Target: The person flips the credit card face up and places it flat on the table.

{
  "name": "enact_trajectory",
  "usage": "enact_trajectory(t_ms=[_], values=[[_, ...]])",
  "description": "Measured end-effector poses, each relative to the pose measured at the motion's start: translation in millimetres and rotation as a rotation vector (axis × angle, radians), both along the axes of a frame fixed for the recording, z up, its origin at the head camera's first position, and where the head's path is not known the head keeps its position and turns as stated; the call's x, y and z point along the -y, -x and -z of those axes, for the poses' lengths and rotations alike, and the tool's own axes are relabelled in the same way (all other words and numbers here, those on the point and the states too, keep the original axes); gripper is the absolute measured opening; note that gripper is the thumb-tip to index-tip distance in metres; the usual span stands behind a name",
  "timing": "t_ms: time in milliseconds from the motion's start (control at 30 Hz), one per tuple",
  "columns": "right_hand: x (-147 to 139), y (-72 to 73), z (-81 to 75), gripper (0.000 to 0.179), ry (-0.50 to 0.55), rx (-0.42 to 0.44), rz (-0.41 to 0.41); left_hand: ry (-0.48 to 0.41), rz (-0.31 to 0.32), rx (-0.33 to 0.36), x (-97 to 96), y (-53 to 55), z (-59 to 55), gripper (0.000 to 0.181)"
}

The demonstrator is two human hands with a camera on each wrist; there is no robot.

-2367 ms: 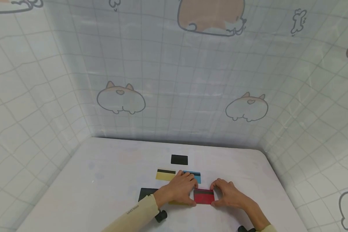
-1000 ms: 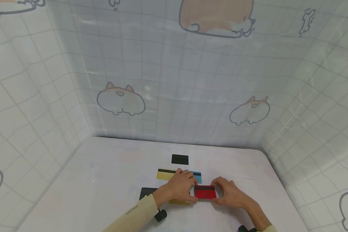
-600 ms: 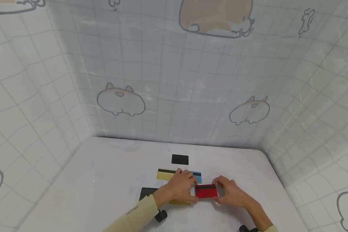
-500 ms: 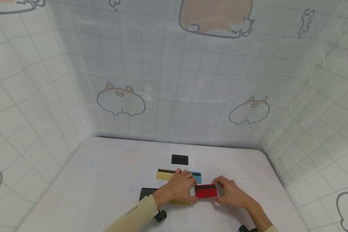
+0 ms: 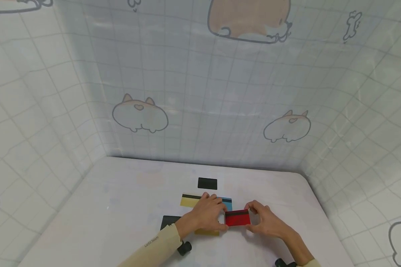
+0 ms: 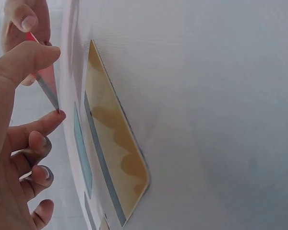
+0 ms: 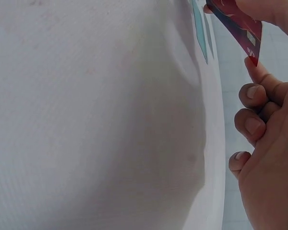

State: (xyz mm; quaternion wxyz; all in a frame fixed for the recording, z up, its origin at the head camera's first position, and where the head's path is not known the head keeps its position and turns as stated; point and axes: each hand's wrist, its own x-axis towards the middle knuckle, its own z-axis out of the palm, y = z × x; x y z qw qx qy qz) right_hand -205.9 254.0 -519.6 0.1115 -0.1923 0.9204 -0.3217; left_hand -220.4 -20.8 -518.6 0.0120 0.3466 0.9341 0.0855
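A red bank card (image 5: 237,218) with a dark magnetic stripe along its top is held between the two hands, raised and tilted off the white table. At its left end, my left hand (image 5: 208,213) has the thumb and index finger on opposite edges. My right hand (image 5: 265,223) pinches the right end the same way. In the right wrist view, the index fingertip meets a corner of the red card (image 7: 240,24), and the other fingers are curled in. Under my left hand a gold card (image 5: 206,233) lies on the table, partly covered.
Beyond the hands lie a yellow card (image 5: 189,201) and a blue card (image 5: 228,203), partly hidden by the left hand. A black card (image 5: 207,183) is farther back. A dark flat item (image 5: 169,221) shows behind the left wrist. A patterned curtain (image 5: 200,92) surrounds the table (image 5: 137,193).
The red card has gone from lying near the table to being raised, tilted and shifted slightly away and right. My right hand has moved a little with it; the left has hardly moved.
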Motion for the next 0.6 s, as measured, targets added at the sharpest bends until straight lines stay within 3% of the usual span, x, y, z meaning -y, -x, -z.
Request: enact_trajectory(t_ms=[600], values=[[0.2, 2.9, -2.2, 0.054, 0.134, 0.044, -0.019, -0.001, -0.017, 0.033, -3.6, -0.1, -0.1, 0.055]])
